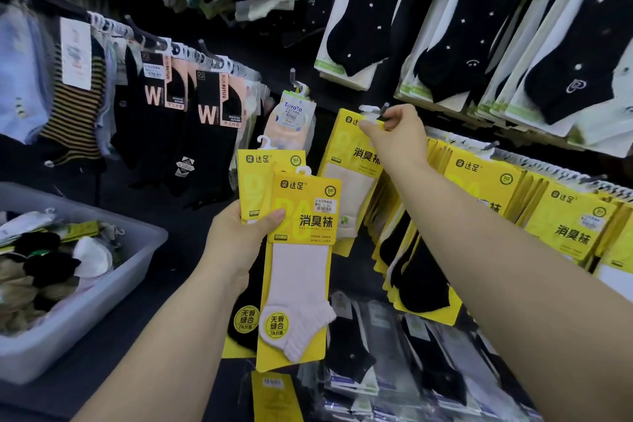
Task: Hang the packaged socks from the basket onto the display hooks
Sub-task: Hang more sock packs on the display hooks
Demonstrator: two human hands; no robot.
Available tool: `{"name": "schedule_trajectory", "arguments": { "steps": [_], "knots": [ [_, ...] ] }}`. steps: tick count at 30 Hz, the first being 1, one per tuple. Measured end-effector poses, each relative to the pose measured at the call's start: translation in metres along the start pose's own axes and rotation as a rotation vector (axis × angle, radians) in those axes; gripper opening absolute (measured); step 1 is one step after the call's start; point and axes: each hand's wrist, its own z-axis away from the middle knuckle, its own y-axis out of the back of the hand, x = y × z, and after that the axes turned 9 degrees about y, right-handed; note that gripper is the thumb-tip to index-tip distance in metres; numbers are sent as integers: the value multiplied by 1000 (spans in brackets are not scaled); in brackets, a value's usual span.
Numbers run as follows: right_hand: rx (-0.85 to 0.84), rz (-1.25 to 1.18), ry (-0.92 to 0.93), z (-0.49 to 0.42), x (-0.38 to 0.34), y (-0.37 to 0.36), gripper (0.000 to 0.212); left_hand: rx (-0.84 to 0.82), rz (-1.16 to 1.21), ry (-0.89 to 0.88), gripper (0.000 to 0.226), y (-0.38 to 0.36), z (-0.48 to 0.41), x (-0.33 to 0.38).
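- A yellow sock pack (349,181) is held up at a display hook (384,109); the right hand (394,128) has its grip pinching the pack's top edge.
- The left hand (236,236) has its grip curled round two more yellow packs (298,271), thumb on the front one.
- A grey basket (102,284) of socks sits at far left.
- Matching hung packs (575,226) fill the hooks on the right.

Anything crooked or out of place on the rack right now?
One thing: the yellow sock pack that the right hand pinches by its top sits tilted, lower end swung left, unlike the rows of yellow packs to its right. I see nothing torn or spilled.
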Motion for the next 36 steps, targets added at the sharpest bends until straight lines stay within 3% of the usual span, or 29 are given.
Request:
{"name": "schedule_trajectory", "arguments": {
  "steps": [4, 11, 21, 27, 30, 33, 36],
  "knots": [
    [-4, 3, -60, -9, 0, -8, 25, -2, 5, 4, 13, 3, -1, -1],
    [-23, -342, -203, 1, -8, 0, 28, 21, -4, -8, 12, 7, -2, -2],
    [-166, -608, -143, 28, -35, 55, 24, -51, -78, -16, 16, 7, 9, 1],
    [-467, -351, -176, 79, -29, 47, 27, -96, -54, 14, 20, 11, 19, -6],
    [-490, -300, -295, 105, -21, 28, 22, -128, -76, 8, 22, 10, 23, -12],
    [-497, -230, -210, 112, -17, 18, 13, -119, -65, -10, 30, 7, 25, -13],
    [-476, -305, -180, 113, -14, 14, 29, -118, -27, -31, 45, 7, 24, -11]
  ]
}}
